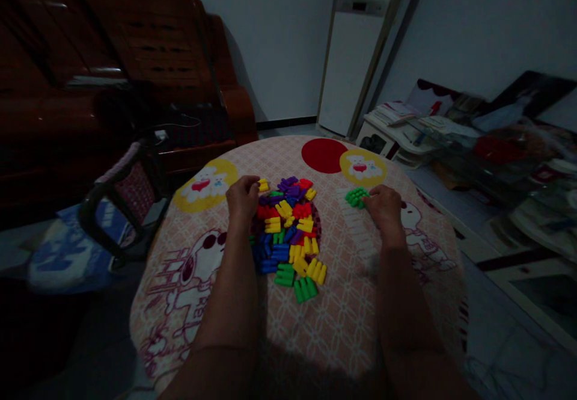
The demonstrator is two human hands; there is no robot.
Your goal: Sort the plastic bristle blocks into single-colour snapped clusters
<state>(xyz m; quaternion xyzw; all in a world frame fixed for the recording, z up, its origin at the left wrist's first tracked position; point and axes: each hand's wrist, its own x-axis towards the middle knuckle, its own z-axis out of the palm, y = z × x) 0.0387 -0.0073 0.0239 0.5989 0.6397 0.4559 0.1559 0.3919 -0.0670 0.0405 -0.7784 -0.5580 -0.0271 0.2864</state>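
A pile of plastic toy blocks (280, 251) in yellow, blue, green, red and purple lies at the middle of the table. At the pile's far left edge is my left hand (243, 196), its fingers pinched at a yellow block (264, 185); the fingertips are partly hidden. To the right, apart from the pile, my right hand (384, 206) has its fingers closed on the near side of a cluster of green blocks (356, 197). The cluster sits low over the tablecloth, and I cannot tell whether it touches.
A patterned tablecloth (342, 322) covers the round table. Beyond its left side stand a small chair (130, 189) and a carved wooden sofa (162, 51). On the right is a cluttered glass-topped cabinet (469, 147). A tall white unit (351, 63) stands against the back wall.
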